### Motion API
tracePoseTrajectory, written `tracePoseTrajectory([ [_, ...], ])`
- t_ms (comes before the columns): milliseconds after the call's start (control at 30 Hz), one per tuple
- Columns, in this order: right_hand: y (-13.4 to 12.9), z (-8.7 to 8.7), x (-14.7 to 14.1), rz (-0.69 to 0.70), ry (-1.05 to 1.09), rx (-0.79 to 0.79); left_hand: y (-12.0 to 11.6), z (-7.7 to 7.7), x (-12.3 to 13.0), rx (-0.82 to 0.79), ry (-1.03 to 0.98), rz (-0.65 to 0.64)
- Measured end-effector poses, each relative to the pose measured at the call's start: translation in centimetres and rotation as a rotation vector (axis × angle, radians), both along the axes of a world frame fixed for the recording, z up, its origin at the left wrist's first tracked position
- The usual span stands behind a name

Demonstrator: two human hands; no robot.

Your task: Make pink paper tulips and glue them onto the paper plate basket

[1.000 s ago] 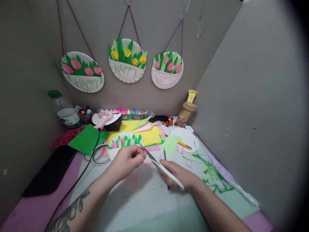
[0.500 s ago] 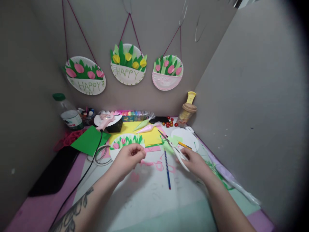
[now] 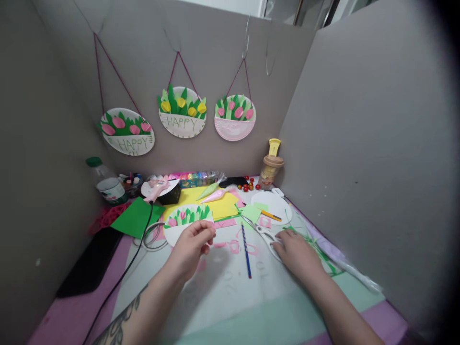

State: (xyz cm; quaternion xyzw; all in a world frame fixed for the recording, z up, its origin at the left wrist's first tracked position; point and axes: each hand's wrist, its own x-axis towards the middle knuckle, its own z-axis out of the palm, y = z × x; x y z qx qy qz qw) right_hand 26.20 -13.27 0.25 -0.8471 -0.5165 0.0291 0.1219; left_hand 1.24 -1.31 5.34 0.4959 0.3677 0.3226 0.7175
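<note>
My left hand (image 3: 196, 244) is raised over the table in front of the paper-plate basket (image 3: 176, 233), its fingertips pinched together. Whatever they hold, if anything, is too small to make out. White-handled scissors (image 3: 264, 233) lie on the table, blades toward the back left. At their handles my right hand (image 3: 296, 251) rests low with its fingers loosely stretched, the thumb side near or touching a handle loop. A blue pencil (image 3: 246, 254) lies between my hands, with pink paper scraps (image 3: 233, 246) around it. Pink and green paper pieces are fixed on the plate.
A glue gun (image 3: 156, 190) sits on a black box, its cord (image 3: 142, 239) running down the left. Behind are yellow sheets (image 3: 190, 195), piping bags (image 3: 215, 194) and a lidded cup (image 3: 270, 171). A bottle (image 3: 108, 184) stands left; green scraps (image 3: 323, 254) lie right.
My right hand has lowered the scissors to the table and loosened its fingers from them. My left hand stays pinched in nearly the same place. The camera view has tilted and shifted.
</note>
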Motion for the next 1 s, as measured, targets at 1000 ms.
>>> tracePoseTrajectory([
  [1000,10.0,1.1,-12.7,0.763,0.868,0.185,-1.3,-4.1,-3.7,0.268,0.387,0.135],
])
